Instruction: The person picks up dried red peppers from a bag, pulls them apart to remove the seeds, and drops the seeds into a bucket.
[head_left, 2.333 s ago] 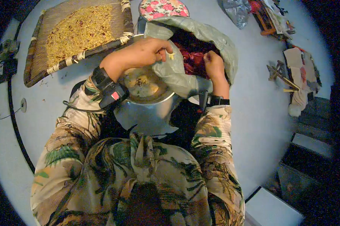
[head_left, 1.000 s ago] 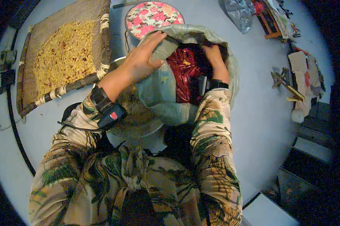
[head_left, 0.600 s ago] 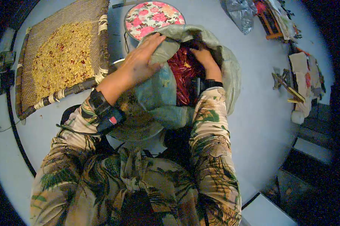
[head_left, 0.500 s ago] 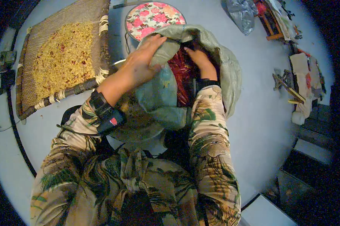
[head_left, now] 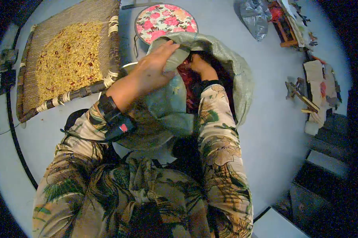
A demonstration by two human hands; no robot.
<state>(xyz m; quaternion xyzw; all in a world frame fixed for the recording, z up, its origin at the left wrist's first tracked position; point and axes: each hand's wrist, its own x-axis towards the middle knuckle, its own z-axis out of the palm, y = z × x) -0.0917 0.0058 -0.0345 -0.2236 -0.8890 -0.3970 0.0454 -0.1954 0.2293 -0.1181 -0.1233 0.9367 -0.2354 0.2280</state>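
A pale green woven sack (head_left: 242, 87) stands open in front of me, its rim folded over. Inside lie dark red, shiny pods that look like dried chilies (head_left: 189, 89). My left hand (head_left: 155, 65) grips the folded left rim, fingers over the top and thumb on the near side. Down in the mouth of the sack, my right hand (head_left: 202, 66) is curled against the chilies. Its fingertips are in shadow, so what they hold is hidden. Left of the sack, partly under my left forearm, is a wide metal basin (head_left: 147, 141).
A wood-framed woven tray (head_left: 82, 95) at left carries yellow grain-like bits with red flecks. Beyond the sack stands a round flowered stool (head_left: 167, 20). A clear plastic bag (head_left: 255, 20) lies at the upper right, with wooden pieces and cloths (head_left: 315, 79) along the right side.
My right hand has shifted up and left inside the sack, and its fingers have curled in. The left hand keeps its hold on the rim. The view has shifted slightly.
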